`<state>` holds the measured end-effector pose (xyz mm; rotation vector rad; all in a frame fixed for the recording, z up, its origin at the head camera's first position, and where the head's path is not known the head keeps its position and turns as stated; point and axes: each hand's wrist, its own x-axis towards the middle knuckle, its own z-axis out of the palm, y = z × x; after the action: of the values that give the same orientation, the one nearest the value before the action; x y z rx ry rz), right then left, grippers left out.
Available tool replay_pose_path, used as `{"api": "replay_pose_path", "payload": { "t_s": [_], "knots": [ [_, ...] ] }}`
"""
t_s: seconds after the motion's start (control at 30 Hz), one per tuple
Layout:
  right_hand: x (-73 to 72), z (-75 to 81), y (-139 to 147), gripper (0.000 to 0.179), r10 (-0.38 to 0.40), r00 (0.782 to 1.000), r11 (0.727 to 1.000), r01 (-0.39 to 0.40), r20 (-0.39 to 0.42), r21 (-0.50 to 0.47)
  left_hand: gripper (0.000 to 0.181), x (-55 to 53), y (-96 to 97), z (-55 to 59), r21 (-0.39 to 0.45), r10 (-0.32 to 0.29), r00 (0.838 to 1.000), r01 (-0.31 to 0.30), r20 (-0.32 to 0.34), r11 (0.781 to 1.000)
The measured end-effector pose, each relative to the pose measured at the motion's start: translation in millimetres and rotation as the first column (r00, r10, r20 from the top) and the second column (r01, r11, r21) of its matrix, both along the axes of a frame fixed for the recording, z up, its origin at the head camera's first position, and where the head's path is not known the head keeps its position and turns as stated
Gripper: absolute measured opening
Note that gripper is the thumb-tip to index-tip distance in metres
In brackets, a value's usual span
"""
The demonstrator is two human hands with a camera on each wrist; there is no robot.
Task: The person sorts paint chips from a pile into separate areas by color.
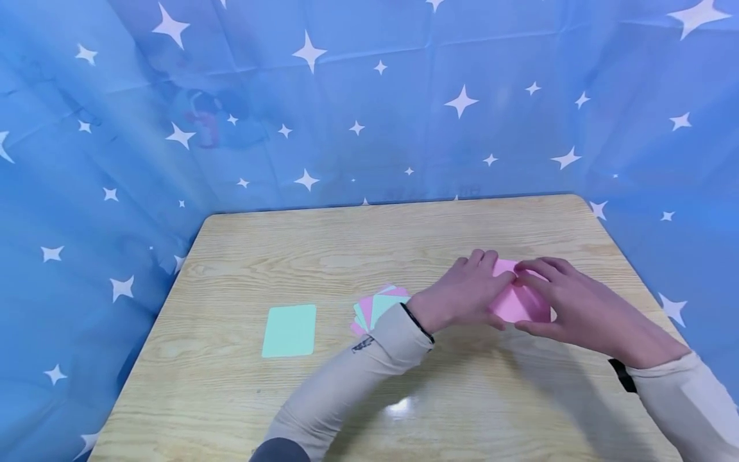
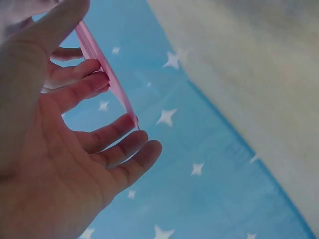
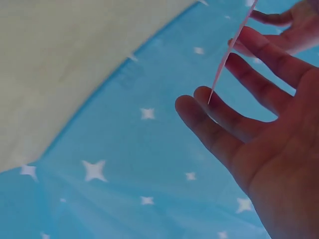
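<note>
Above the right part of the table a pink square of paper (image 1: pixel 522 305) is held between both hands. My left hand (image 1: pixel 467 290) grips its left side and my right hand (image 1: pixel 568 300) its right side, with the fingers of both hands meeting near its upper edge. In the left wrist view the pink paper (image 2: pixel 117 87) appears nearly edge-on, with fingertips along it. The right wrist view shows the paper (image 3: pixel 223 62) as a thin line against the right hand's fingers (image 3: pixel 254 79). Part of the sheet is hidden behind the hands.
Left on the wooden table (image 1: pixel 231 269) lies a mint-green square of paper (image 1: pixel 290 330). A fanned pile of pink and green papers (image 1: pixel 381 305) lies near the middle, partly covered by the left forearm. A blue star-patterned curtain (image 1: pixel 346 96) hangs behind and beside the table.
</note>
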<state>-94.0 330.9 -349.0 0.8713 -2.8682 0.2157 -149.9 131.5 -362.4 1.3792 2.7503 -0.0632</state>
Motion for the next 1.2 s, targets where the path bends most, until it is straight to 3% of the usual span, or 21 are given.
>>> {"api": "replay_pose_path", "payload": {
  "t_s": [0.23, 0.53, 0.8, 1.2],
  "knots": [
    [0.8, -31.7, 16, 0.066, -0.009, 0.999, 1.000, 0.009, 0.046, -0.001, 0.083, 2.8, 21.0, -26.7, -0.049, 0.036, 0.998, -0.033, 0.059, 0.998],
    [-5.2, -67.4, 23, 0.067, -0.004, 0.990, 1.000, 0.005, 0.140, -0.009, 0.083, 2.5, 30.0, -56.8, -0.076, 0.074, 0.987, -0.064, 0.145, 0.995],
    [-9.2, -90.4, 22, 0.065, -0.008, 0.974, 1.000, 0.012, 0.226, -0.020, 0.073, 3.8, 32.6, -71.0, -0.115, 0.111, 0.979, -0.092, 0.170, 0.989],
    [-12.3, -95.7, 25, 0.063, -0.028, 0.961, 0.999, 0.032, 0.275, -0.013, 0.073, 2.6, 34.3, -74.3, -0.120, 0.116, 0.976, -0.095, 0.184, 0.988]
  ]
}}
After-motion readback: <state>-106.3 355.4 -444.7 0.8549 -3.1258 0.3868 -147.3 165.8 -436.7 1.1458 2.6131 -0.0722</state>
